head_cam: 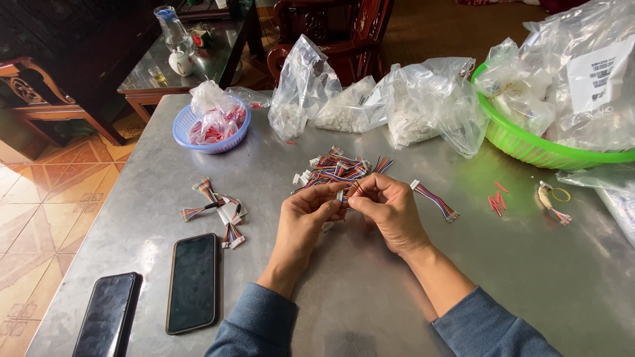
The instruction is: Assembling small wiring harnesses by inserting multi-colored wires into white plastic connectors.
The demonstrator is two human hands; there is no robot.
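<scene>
My left hand [305, 218] and my right hand [390, 210] meet over the middle of a grey metal table [370, 297]. Together they pinch a short multicoloured wire harness with a small white connector [342, 195] between the fingertips. Just beyond the hands lies a loose pile of the same striped wire harnesses [337, 170]. One single harness [433, 199] lies right of my right hand. A small cluster of harnesses [218, 211] rests to the left of my left hand.
Two dark phones [192, 283] [106, 316] lie at the front left. A blue basket with red parts in a bag [213, 125] sits far left. Clear bags of white parts [397, 106] line the back. A green basket [529, 149] holds more bags at right. Red bits [496, 201] lie nearby.
</scene>
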